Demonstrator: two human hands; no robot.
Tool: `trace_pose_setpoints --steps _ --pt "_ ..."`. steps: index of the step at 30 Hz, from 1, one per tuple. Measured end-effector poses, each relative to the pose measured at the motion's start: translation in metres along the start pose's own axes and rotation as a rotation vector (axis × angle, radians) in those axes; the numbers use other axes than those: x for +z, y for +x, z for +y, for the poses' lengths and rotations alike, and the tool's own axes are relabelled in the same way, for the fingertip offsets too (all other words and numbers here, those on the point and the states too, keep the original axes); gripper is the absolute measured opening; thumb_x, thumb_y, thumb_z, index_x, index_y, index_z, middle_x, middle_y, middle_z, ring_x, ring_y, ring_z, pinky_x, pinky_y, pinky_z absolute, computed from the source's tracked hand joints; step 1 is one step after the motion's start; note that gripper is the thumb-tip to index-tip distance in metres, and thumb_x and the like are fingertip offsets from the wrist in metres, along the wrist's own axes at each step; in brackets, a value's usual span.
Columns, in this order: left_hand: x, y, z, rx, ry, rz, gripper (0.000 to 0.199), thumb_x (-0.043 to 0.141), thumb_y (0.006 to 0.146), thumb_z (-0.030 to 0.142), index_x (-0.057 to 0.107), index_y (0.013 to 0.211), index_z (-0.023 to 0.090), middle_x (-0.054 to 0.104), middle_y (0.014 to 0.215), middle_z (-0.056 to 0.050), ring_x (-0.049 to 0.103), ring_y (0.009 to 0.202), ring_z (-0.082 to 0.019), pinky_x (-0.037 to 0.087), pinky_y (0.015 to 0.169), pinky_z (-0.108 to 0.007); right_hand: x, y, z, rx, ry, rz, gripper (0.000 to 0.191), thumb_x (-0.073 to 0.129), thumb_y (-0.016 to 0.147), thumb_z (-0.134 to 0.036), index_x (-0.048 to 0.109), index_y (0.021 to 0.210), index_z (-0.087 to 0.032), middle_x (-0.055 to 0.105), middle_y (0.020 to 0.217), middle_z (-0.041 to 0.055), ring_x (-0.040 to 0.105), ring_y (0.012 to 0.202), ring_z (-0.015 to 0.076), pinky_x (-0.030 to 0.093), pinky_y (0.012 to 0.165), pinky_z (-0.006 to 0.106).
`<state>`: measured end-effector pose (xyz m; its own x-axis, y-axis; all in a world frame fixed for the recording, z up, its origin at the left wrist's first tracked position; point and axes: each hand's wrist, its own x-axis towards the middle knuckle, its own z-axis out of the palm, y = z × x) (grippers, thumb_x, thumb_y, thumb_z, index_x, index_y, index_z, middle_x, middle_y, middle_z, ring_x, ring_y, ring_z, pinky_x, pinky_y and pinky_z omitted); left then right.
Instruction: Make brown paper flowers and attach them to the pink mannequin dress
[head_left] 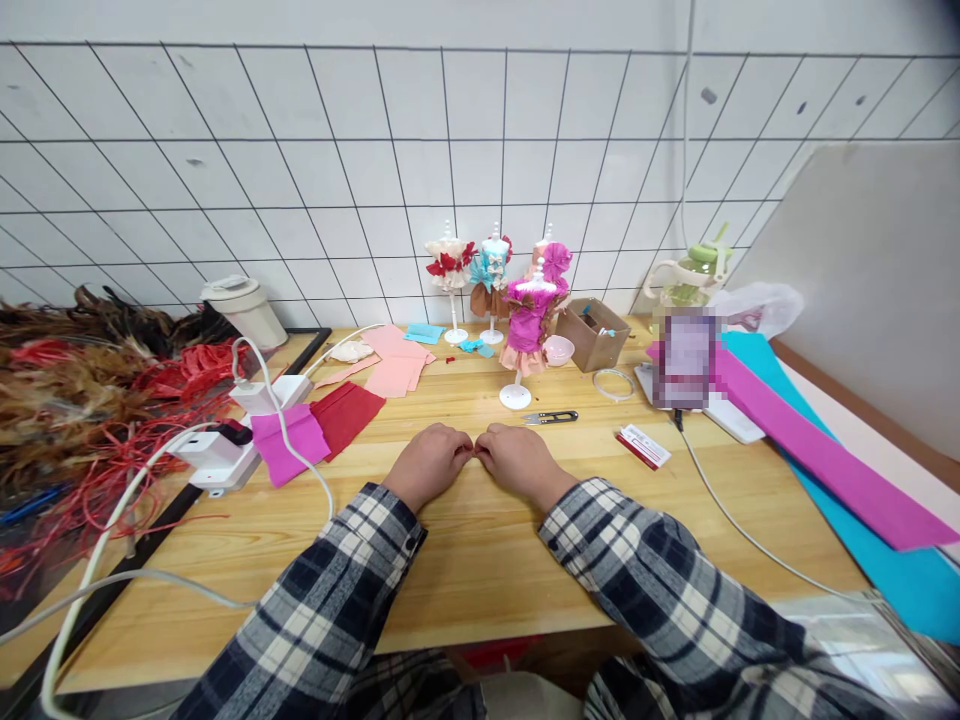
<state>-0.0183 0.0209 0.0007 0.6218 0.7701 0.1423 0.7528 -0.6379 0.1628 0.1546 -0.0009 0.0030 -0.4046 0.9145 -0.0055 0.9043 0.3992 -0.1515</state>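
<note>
My left hand (431,465) and my right hand (521,462) meet fingertip to fingertip above the middle of the wooden table (480,580). Both have curled, pinched fingers; whatever lies between them, if anything, is too small to make out. Just beyond my right hand lie black-handled thread snips (553,417). Behind them stands a small dress form (534,320) in a magenta top and peach skirt, on a white base. Three more little dressed forms are grouped behind it, among them one in cream and red (450,265) and one in blue and brown (491,275).
Red crepe paper (346,418), magenta paper (290,443) and peach sheets (394,360) lie left. Power strips (225,458) trail cables. At right are a cardboard box (592,335), a small packet (643,447), a phone (686,360) and long coloured sheets (832,450).
</note>
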Motion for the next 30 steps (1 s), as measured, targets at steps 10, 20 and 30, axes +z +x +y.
trace_pose_setpoints --steps 10,20,30 --pt "0.0035 -0.001 -0.002 0.034 0.009 0.02 0.021 0.049 0.087 0.022 0.071 0.086 0.02 0.067 0.075 -0.006 0.057 0.078 -0.019 0.043 0.073 -0.03 0.0001 -0.0036 -0.0018 -0.023 0.027 0.079 0.029 0.036 0.094 -0.032 0.061 0.105 -0.023 0.059 0.099 0.0056 0.058 0.085 0.0157 0.039 0.069 0.025" --pt "0.0028 0.0001 -0.0023 0.064 -0.031 0.051 0.019 0.052 0.085 0.023 0.071 0.084 0.019 0.064 0.078 -0.007 0.056 0.083 -0.02 0.042 0.078 -0.032 0.0019 0.0012 -0.0007 0.001 0.052 0.051 0.026 0.043 0.092 -0.035 0.066 0.096 -0.024 0.06 0.094 0.0038 0.058 0.087 0.0157 0.038 0.069 0.025" --pt "-0.0048 -0.0033 -0.0009 0.06 -0.066 0.166 0.023 0.062 0.077 0.028 0.067 0.099 0.022 0.057 0.113 -0.008 0.047 0.112 -0.024 0.035 0.101 -0.043 -0.0015 -0.0012 0.0073 -0.114 -0.011 0.128 0.03 0.039 0.095 -0.036 0.064 0.099 -0.021 0.06 0.095 0.0054 0.055 0.089 0.0156 0.037 0.07 0.025"
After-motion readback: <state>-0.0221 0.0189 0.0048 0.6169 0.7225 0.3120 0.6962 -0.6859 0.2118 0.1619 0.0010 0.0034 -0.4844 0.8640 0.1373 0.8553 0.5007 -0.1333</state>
